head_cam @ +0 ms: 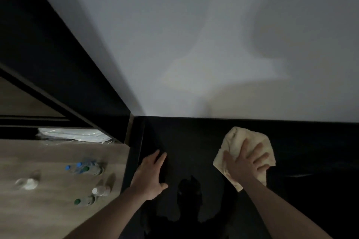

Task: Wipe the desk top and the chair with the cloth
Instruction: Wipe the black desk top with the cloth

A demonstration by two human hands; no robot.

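Observation:
The desk top point(194, 141) is a dark, glossy black surface running along a pale wall. A cream cloth point(239, 137) lies crumpled on it at the right. My right hand point(244, 161) presses flat on the cloth with fingers spread. My left hand point(153, 174) rests flat on the bare desk top near its left edge, fingers together, holding nothing. No chair is in view.
Left of the desk, a lower wooden shelf point(48, 219) holds several plastic water bottles point(85, 169) with blue, green and white caps, plus a wrapped white packet point(75, 135) at the back. A dark cabinet frame point(58, 64) rises at the left. The wall point(194, 44) closes off the desk's far side.

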